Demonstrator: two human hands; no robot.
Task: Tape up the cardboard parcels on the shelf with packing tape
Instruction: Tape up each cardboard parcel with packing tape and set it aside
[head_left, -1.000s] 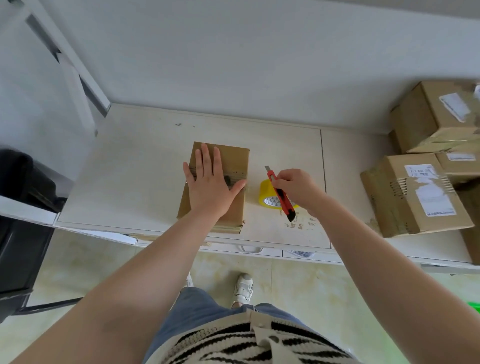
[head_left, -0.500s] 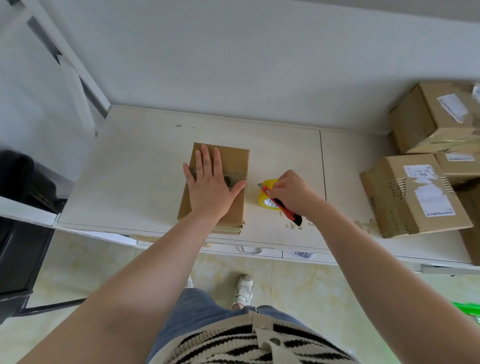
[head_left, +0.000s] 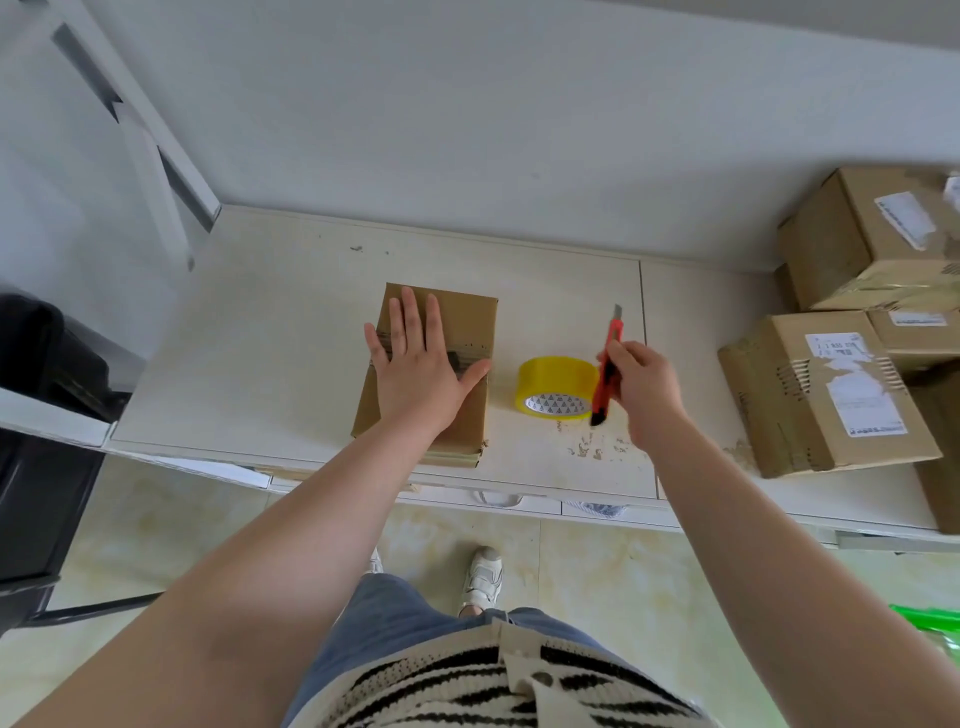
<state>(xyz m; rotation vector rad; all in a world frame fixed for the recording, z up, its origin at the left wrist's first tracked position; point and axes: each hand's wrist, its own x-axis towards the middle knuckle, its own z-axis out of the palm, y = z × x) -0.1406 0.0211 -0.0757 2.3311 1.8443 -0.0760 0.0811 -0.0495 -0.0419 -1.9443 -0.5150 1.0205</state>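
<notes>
Parcel (head_left: 470, 332) under flat left hand (head_left: 421, 371); right hand (head_left: 647, 384) grips cutter (head_left: 608, 369)

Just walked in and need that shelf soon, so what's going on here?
A person is taping up parcels. The left hand lies flat on a small cardboard box on the shelf. The right hand holds a red box cutter, blade out, beside the yellow tape roll standing there. More boxes are piled to the right.
</notes>
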